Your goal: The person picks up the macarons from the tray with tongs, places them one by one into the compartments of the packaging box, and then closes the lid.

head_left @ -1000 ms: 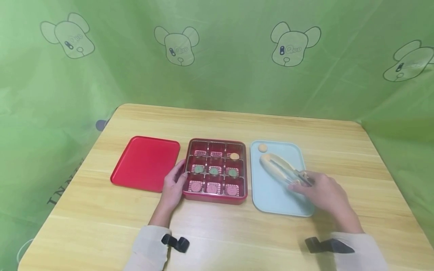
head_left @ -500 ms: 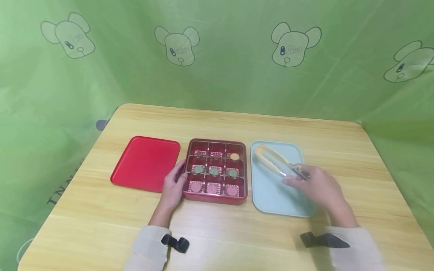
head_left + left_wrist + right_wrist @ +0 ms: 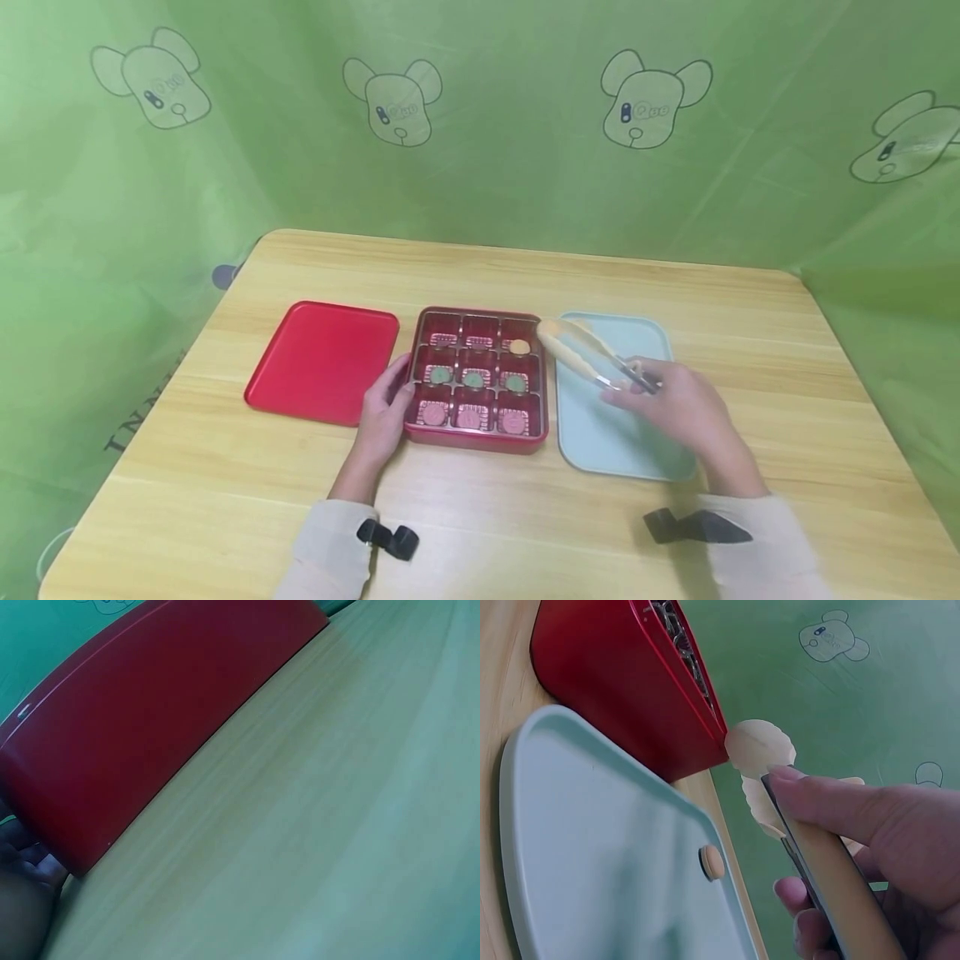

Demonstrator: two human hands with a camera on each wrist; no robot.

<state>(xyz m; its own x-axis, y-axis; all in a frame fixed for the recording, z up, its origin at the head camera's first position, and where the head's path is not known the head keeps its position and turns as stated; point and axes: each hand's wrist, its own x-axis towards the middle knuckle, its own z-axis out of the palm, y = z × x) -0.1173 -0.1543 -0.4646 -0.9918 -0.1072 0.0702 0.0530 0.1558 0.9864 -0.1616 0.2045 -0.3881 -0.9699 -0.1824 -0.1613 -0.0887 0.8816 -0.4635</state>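
Note:
My left hand grips the left side of a red square box, its thumb at the rim. The box's clear divided insert holds pink discs in the front row and green discs in the middle row. An orange disc lies in the back right compartment. In my right hand is a pair of pale-tipped tongs, the tips near the box's back right corner. An orange patch shows at the tips; whether it is a held disc, I cannot tell. The right wrist view shows an orange disc on the pale blue tray.
A red lid lies left of the box, close to my left hand. The pale blue tray stands just right of the box. All are on a wooden table, with a green printed curtain behind it.
My right hand has moved left with the tongs, whose tips have gone from over the tray to the box's back right corner. The left hand and the box have stayed put.

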